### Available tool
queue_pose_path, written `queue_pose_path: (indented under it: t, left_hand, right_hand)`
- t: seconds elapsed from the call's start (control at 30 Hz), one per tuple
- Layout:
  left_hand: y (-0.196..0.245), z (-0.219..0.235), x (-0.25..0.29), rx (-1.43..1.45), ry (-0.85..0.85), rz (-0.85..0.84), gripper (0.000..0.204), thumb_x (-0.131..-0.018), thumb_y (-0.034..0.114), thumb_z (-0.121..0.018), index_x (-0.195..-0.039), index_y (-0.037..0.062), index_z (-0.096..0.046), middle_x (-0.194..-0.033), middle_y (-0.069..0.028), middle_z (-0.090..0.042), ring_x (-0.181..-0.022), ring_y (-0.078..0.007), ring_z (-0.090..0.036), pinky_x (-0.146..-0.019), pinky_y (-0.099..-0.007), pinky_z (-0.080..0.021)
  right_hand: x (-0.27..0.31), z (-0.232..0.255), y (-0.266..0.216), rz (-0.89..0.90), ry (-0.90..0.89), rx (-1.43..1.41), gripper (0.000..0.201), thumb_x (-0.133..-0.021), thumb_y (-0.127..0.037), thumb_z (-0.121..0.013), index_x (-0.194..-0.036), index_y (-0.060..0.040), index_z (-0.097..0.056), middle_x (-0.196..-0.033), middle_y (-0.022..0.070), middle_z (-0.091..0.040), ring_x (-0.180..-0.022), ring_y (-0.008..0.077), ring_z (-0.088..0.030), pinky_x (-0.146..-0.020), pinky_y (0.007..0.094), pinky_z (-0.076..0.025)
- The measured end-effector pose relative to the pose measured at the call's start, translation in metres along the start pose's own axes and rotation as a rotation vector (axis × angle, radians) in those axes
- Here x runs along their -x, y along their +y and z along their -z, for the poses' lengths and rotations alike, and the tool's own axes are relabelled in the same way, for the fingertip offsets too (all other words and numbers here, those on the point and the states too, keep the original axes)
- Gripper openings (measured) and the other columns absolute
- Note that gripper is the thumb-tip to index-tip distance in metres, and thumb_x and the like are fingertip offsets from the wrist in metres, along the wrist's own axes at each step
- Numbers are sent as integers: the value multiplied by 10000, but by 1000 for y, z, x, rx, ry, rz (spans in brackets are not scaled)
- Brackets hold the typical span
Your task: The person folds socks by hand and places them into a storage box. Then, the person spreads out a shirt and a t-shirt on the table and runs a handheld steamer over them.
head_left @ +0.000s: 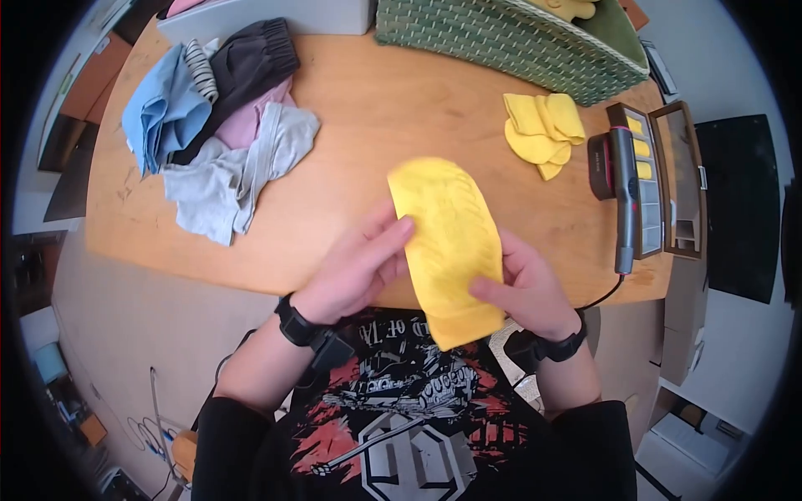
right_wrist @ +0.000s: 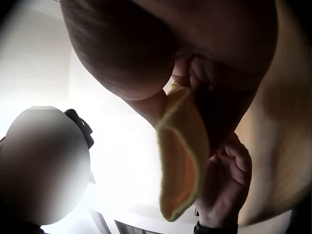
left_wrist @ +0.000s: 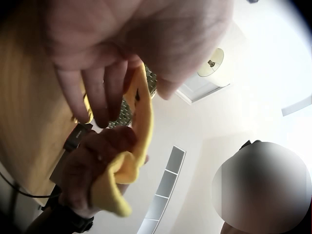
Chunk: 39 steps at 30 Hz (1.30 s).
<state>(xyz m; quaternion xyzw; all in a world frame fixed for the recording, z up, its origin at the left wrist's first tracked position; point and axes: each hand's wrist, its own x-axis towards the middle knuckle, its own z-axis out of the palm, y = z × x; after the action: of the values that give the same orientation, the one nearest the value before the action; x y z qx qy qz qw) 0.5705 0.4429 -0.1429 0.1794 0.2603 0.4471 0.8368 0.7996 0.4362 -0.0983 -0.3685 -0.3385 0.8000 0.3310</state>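
A yellow sock is held up over the near edge of the table, its rounded end away from me and its cuff toward my shirt. My left hand pinches its left side between thumb and fingers. On the lower right side, my right hand grips it with the thumb across the front. The right wrist view shows the cuff opening of the sock hanging below the right hand. More yellow socks lie in a loose pile at the table's back right.
Folded clothes are heaped at the left of the wooden table. A green woven basket and a white bin stand at the back. At right sit a corded grey appliance and a compartment box holding yellow rolls.
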Motion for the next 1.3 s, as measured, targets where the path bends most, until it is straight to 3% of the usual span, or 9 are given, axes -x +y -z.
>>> queue_pose_path:
  t: [0.23,0.3,0.4,0.5,0.63,0.77,0.87,1.07,1.3]
  left_hand:
    - [26,24,-18,-590,126,-152,420,-995,54,-637,-1383,12,-481,-1154,-80,-698,-1033,-104,-659,-905,-243,-521]
    - [23,40,-14,-803,235,-206,459,-976,40,-658,-1394,11,-470,-1094,-63,-692,-991,-95,-650,-889,-235,-518]
    - [18,45,3,-1017,402,-344,435,-917,14,-722,-1318,6,-554,-969,-16,-643,-884,-84,-614,-821,-230,-513]
    - [17,31,24,-1331,327,-292,208,-832,40,-783,-1028,49,-713,-927,-51,-609,-832,-144,-608,-730,-284,-511]
    - [-7,15,20,-1525,17,-574,262,-791,57,-806,-1041,46,-730,-931,-63,-617,-837,-245,-602,-737,-333,-512]
    - [-8,28,15,-1669,-197,-611,176,-758,34,-752,-932,49,-732,-956,-67,-619,-898,-257,-613,-785,-362,-520]
    - [-1,33,23,-1757,-318,-586,207,-768,77,-762,-973,67,-738,-998,-55,-626,-939,-249,-607,-814,-358,-508]
    - [0,37,42,-1877,-397,-566,409,-780,204,-789,-1163,83,-708,-1117,-48,-621,-1039,-264,-592,-885,-399,-488]
    - [-10,36,45,-1970,-349,-607,417,-777,255,-797,-1137,72,-692,-1126,-58,-616,-1051,-262,-592,-899,-391,-484]
  right_hand:
    - [-4,0,29,4,141,207,436,-945,4,-677,-1340,0,-493,-1208,80,-658,-1098,153,-648,-965,306,-513]
    - [-3,-4,29,174,340,1175,430,-890,-59,-740,-1269,-3,-543,-1080,106,-653,-959,230,-652,-864,340,-522]
    - [7,16,41,396,455,1495,445,-831,-124,-783,-1217,-11,-595,-1009,129,-622,-900,311,-608,-822,384,-506]
    - [13,20,44,400,400,1349,331,-818,-121,-786,-1117,-42,-667,-1009,113,-627,-914,304,-605,-823,387,-509]
    - [-3,19,41,601,223,1459,219,-818,-97,-767,-1025,-61,-705,-1004,76,-632,-918,261,-618,-798,366,-516]
    - [-7,29,48,703,16,1597,220,-825,-124,-741,-1026,-48,-693,-1017,64,-634,-925,245,-620,-790,353,-525]
    - [-3,29,49,739,-134,1654,252,-804,-131,-720,-1038,-44,-687,-1050,58,-643,-961,242,-626,-790,339,-533]
    - [11,25,60,781,-85,1704,296,-786,-123,-678,-1071,-45,-688,-1092,43,-652,-1066,228,-629,-825,341,-540]
    - [15,14,67,755,-28,1762,275,-803,-107,-664,-1070,-48,-689,-1089,63,-648,-1077,233,-630,-851,346,-536]
